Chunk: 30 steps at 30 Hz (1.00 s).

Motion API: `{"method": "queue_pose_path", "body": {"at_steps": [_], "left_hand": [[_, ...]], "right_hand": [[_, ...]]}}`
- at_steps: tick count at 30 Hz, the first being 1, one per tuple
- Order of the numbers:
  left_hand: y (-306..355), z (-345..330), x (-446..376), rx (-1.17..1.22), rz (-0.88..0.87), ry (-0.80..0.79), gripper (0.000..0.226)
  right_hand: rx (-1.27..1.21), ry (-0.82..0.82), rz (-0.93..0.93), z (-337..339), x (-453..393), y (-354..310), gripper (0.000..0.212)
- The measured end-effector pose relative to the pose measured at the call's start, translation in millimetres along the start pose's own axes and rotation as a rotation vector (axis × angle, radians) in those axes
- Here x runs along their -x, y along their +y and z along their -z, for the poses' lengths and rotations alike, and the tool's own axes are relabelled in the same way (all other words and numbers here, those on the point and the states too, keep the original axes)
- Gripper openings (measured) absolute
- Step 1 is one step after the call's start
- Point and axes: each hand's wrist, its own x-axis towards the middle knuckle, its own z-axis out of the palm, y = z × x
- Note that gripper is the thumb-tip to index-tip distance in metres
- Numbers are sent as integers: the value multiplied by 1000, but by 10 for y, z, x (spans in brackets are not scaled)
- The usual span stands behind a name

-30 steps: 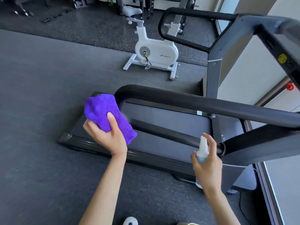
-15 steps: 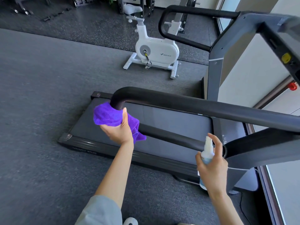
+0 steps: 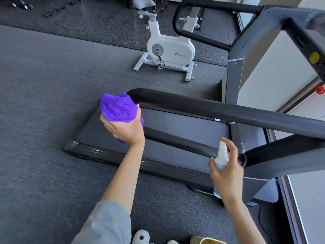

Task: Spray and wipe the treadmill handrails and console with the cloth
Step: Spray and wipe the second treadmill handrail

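Light grey sleeve (image 3: 107,224), left arm

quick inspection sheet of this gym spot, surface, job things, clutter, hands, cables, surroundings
surface: dark grey speckled rubber floor; black treadmill deck lying on it.
job's things: purple microfibre cloth bunched against the curved end of the near black padded handrail; white spray bottle upright below that rail; console mostly out of frame.
clutter: white shoes at the bottom edge.
grippers: left hand grips the cloth; right hand holds the bottle, forefinger raised by the nozzle.
cables: thin dark cord on the floor at lower right.
surroundings: white exercise bike behind; pale wall on the right.
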Motion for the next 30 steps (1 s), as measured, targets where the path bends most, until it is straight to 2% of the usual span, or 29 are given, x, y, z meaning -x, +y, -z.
{"method": "queue_pose_path", "body": {"at_steps": [2,9,11,13,15,16,19,26,30], "left_hand": [[-54,-15,49,45,123,38,97],[-159,24,230,161,489,-6,106],[-171,27,329,235,606,-15,97],[-238,12,466,337,686,-44,73],[-309,-2,645,438,803,-126,51],[-339,1,751,474,866,-188,47],[-422,-6,1069,481,990,-369,49],[-331,-45,1805,418,1092,-578,54],[-271,7,2053,369,1139,-704,56]], "right_hand": [[0,10,11,14,13,9,68],[11,17,-13,138,144,85,67],[11,16,-4,154,180,114,68],[9,12,-1,170,205,134,68],[12,17,-2,203,213,155,68],[18,18,-10,229,213,169,68],[19,28,-35,334,207,249,67],[-3,70,-35,554,206,503,68],[-28,20,13,639,198,548,69]]}}
